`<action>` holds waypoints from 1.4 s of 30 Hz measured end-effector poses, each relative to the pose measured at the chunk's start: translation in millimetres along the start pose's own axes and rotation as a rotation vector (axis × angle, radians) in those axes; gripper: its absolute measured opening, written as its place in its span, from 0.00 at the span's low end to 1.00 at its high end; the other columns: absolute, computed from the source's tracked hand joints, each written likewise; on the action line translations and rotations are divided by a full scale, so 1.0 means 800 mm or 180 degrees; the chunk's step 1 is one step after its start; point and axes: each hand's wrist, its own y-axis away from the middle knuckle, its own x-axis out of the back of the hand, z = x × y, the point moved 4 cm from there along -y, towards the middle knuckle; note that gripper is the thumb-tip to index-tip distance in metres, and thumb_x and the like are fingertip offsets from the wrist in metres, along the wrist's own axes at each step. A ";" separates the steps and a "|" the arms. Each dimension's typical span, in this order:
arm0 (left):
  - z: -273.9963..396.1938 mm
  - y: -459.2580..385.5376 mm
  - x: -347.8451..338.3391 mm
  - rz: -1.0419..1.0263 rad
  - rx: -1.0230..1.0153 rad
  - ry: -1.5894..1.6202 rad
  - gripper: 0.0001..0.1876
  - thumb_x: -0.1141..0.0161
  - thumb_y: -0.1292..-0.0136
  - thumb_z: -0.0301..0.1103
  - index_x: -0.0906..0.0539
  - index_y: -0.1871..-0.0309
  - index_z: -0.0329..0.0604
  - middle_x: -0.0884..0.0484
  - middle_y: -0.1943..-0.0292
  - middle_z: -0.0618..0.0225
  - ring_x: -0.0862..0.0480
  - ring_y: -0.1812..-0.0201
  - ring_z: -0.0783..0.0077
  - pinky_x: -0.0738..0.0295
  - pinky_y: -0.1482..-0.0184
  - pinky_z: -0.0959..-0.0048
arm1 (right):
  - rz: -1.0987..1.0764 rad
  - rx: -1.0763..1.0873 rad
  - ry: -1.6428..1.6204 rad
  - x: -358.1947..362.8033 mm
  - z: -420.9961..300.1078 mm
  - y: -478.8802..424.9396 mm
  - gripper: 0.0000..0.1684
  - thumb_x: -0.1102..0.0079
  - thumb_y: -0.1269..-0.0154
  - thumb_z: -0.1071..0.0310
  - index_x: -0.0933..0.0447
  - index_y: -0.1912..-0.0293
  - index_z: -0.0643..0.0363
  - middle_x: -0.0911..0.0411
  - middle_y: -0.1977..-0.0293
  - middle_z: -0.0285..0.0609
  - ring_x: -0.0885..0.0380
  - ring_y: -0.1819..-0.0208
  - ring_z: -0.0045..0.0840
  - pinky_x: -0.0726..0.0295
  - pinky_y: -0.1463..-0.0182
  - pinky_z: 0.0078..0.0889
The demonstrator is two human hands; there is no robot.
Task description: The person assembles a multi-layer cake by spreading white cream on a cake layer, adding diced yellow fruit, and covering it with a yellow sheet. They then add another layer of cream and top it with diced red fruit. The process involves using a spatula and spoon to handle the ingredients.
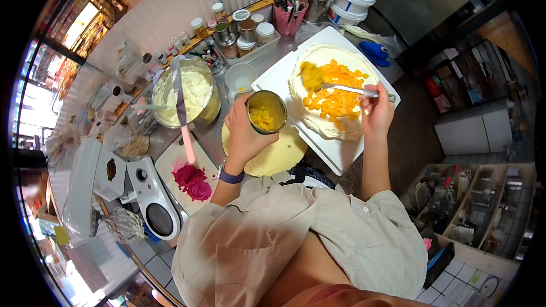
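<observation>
My left hand (251,136) grips an opened can (279,113), tilted so that the yellow fruit pieces (262,118) inside show. In my right hand (377,113) is a metal spoon (345,88). Its bowl, blurred, carries a heap of yellow fruit (312,77) over the left part of a cream-covered round cake (326,51). Diced orange fruit (337,106) lies scattered across the cream. Under the cake is a white board (337,164). Below the can, partly hidden by my left hand, rests a plain pale-yellow cake layer (281,153).
A metal bowl of white cream (194,85) stands at left, with a pink-handled spatula (187,145) across it. Magenta fruit (194,181) lies on a cutting board (170,157) beside a stand mixer (149,196). Jars (247,30) and a pink utensil cup (290,19) line the back.
</observation>
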 end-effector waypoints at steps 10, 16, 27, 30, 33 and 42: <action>-0.012 0.004 0.002 0.0019 0.0206 0.0243 0.48 0.23 0.68 0.39 0.33 0.37 0.43 0.25 0.47 0.60 0.27 0.42 0.54 0.39 0.38 0.57 | -0.0006 0.2834 0.3113 -0.023 0.008 -0.073 0.10 0.41 0.30 0.65 0.19 0.67 0.61 0.21 0.73 0.47 0.22 0.73 0.40 0.24 0.66 0.36; -0.038 0.014 0.024 0.0087 0.0436 -0.0007 0.49 0.23 0.67 0.39 0.34 0.36 0.42 0.26 0.46 0.57 0.26 0.42 0.52 0.39 0.37 0.56 | -0.0090 0.3296 0.4054 0.005 -0.027 -0.050 0.08 0.40 0.32 0.67 0.20 0.67 0.59 0.20 0.73 0.46 0.21 0.70 0.42 0.22 0.65 0.41; -0.043 0.013 0.024 0.0140 0.0575 0.0068 0.49 0.23 0.67 0.38 0.35 0.37 0.43 0.25 0.47 0.56 0.25 0.44 0.51 0.36 0.39 0.55 | -0.0479 0.3841 0.3954 -0.023 0.010 -0.073 0.10 0.39 0.30 0.69 0.22 0.68 0.64 0.24 0.75 0.43 0.24 0.76 0.32 0.26 0.71 0.29; -0.046 0.015 0.022 0.0130 0.0587 0.0068 0.49 0.23 0.68 0.38 0.34 0.37 0.43 0.25 0.47 0.56 0.25 0.43 0.51 0.37 0.39 0.55 | -0.0407 0.3302 0.3650 -0.016 0.007 -0.066 0.09 0.40 0.30 0.70 0.21 0.67 0.64 0.23 0.75 0.43 0.25 0.76 0.29 0.27 0.71 0.27; -0.053 0.019 0.020 0.0109 0.0586 0.0035 0.49 0.23 0.68 0.39 0.35 0.36 0.44 0.25 0.46 0.57 0.26 0.43 0.51 0.38 0.39 0.55 | -0.0677 0.2906 0.2797 -0.026 0.022 -0.058 0.09 0.40 0.30 0.70 0.21 0.66 0.65 0.24 0.75 0.43 0.25 0.76 0.28 0.28 0.71 0.27; -0.061 0.023 0.026 0.0160 0.0672 0.0080 0.49 0.23 0.68 0.39 0.35 0.36 0.43 0.25 0.46 0.57 0.26 0.42 0.52 0.40 0.37 0.55 | -0.1450 0.3742 0.3173 -0.056 0.034 0.024 0.05 0.37 0.37 0.75 0.23 0.69 0.63 0.23 0.73 0.48 0.23 0.71 0.40 0.23 0.67 0.38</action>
